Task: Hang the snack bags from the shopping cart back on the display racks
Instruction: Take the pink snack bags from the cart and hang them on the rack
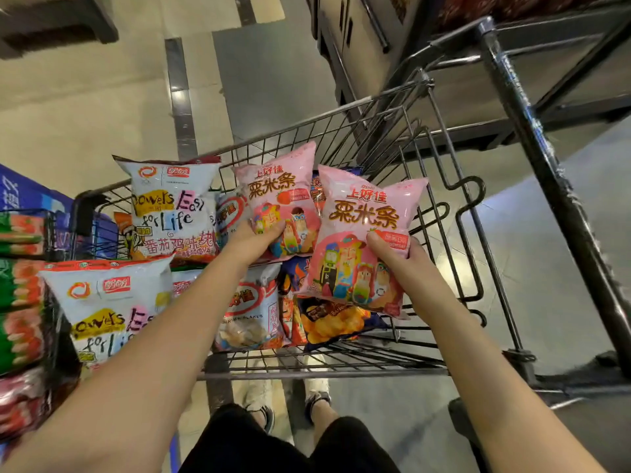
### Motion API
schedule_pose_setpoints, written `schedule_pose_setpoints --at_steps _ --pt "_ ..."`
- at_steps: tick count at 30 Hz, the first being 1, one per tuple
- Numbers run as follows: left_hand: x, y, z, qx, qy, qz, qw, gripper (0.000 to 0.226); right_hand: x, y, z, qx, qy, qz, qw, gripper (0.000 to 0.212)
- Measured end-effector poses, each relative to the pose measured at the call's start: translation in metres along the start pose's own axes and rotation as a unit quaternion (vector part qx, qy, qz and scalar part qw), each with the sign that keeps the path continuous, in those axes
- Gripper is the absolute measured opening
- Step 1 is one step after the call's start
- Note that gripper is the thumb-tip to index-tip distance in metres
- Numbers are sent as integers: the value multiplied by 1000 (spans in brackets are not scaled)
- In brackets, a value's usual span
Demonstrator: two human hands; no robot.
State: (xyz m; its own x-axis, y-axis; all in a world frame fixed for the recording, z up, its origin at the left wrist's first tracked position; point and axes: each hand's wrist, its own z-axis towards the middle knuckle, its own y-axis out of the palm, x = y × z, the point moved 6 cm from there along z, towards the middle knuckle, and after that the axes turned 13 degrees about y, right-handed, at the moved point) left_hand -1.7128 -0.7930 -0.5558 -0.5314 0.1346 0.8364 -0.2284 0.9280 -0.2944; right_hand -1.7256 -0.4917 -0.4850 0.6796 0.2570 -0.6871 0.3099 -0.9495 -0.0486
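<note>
Two pink snack bags are held above the shopping cart (pixel 345 110): left hand (pixel 252 238) grips one pink bag (pixel 276 186), right hand (pixel 399 257) grips the other pink bag (pixel 368 213).

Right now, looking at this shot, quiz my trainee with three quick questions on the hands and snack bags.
1. True or false: the left hand grips the left pink bag, the right hand the right pink bag.
2. The barbecue bag under the right pink bag is mostly: A dark blue, B green, C white.
3. Fill in: both pink bags are gripped near their ____ edge.
Key: 1 true; 2 A; 3 bottom.
</note>
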Motion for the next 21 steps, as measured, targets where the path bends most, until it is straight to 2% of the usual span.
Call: schedule_pose_setpoints --at_steps 2,4,9,12,13,16,21 --pt "9 0 -5 -2 6 -23 1000 71 0 -2 -1 9 9 5 1000 64" --pt "14 -2 -11 -22 6 -35 999 65 -4 -3 -6 13 12 18 1000 63" --pt "36 -15 -33 -85 40 -2 996 68 -20 -3 -29 12 7 66 998 53" --pt "48 -27 -47 -86 61 3 994 84 -30 1 -44 -8 11 86 996 45" --pt "56 -32 -54 -89 71 3 993 82 -34 3 -49 -16 12 96 995 41" --pt "76 -51 -78 -90 101 28 990 50 -42 8 -62 -30 22 110 993 38" --pt "112 -87 -111 -95 148 41 984 39 -58 21 -84 -54 11 85 995 53"
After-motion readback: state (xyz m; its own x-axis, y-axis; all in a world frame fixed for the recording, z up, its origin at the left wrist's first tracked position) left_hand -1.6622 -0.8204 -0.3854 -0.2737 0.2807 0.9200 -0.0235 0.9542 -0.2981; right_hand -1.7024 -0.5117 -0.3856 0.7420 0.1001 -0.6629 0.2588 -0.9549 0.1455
